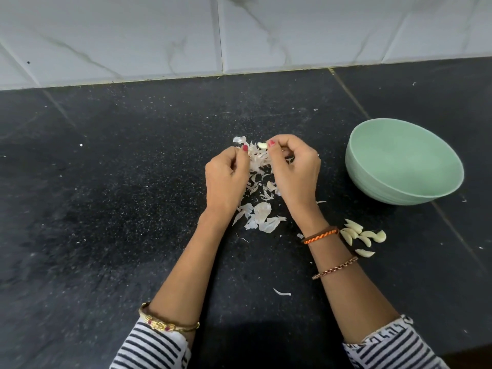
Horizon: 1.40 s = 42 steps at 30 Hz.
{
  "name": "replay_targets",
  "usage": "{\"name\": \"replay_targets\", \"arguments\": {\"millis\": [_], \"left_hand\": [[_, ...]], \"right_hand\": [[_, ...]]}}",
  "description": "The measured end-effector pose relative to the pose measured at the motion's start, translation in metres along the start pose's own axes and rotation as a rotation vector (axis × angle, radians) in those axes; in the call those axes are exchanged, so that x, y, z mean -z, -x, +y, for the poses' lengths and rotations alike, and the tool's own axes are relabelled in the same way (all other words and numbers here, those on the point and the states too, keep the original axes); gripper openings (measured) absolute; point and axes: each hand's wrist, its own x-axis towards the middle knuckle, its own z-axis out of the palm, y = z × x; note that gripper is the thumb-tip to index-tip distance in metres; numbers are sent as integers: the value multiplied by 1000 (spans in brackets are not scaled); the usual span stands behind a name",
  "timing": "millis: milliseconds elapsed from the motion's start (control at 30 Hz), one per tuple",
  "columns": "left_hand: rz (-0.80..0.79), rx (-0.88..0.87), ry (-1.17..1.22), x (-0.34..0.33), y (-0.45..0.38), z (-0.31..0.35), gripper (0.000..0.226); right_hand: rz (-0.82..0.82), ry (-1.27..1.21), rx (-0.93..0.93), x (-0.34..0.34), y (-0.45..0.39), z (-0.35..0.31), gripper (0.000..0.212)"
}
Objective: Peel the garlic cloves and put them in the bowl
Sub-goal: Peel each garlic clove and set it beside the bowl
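A pale garlic clove [262,145] is pinched in the fingertips of my right hand [294,171], above the counter's middle. My left hand [226,179] sits close beside it, its fingertips closed on the papery garlic skin [257,158] that hangs between both hands. A light green bowl [436,187] stands to the right and looks empty inside. Several peeled cloves [362,235] lie on the counter just right of my right wrist, outside the bowl.
Loose garlic skins [262,215] are scattered on the black speckled counter [119,195] under and below my hands. A single skin scrap [281,292] lies between my forearms. A white marbled tile wall [159,35] runs along the back of the counter.
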Motion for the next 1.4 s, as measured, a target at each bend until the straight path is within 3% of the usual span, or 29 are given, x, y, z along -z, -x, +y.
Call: {"name": "replay_targets", "arguments": {"millis": [167, 333, 567, 800, 1033, 1167, 1267, 1400], "left_hand": [[-28, -60, -116, 3, 0, -9, 56], [-88, -28, -161, 2, 0, -10, 13], [-33, -355, -273, -1, 4, -6, 32], [-58, -465, -419, 0, 21, 0, 24], [-111, -513, -429, 0, 29, 0, 23], [-108, -501, -389, 0, 28, 0, 22], [-134, -504, -332, 2, 27, 0, 21], [-128, -517, -338, 2, 27, 0, 28]], "right_hand": [[116, 62, 36, 1, -1, 8, 10], [194, 91, 68, 1, 1, 8, 13], [249, 222, 190, 15, 13, 3, 13], [280, 415, 337, 56, 49, 1, 22], [392, 644, 103, 109, 92, 10, 3], [279, 613, -182, 129, 99, 15, 8], [216, 566, -179, 128, 100, 18, 14], [249, 495, -159, 125, 97, 17, 18]]}}
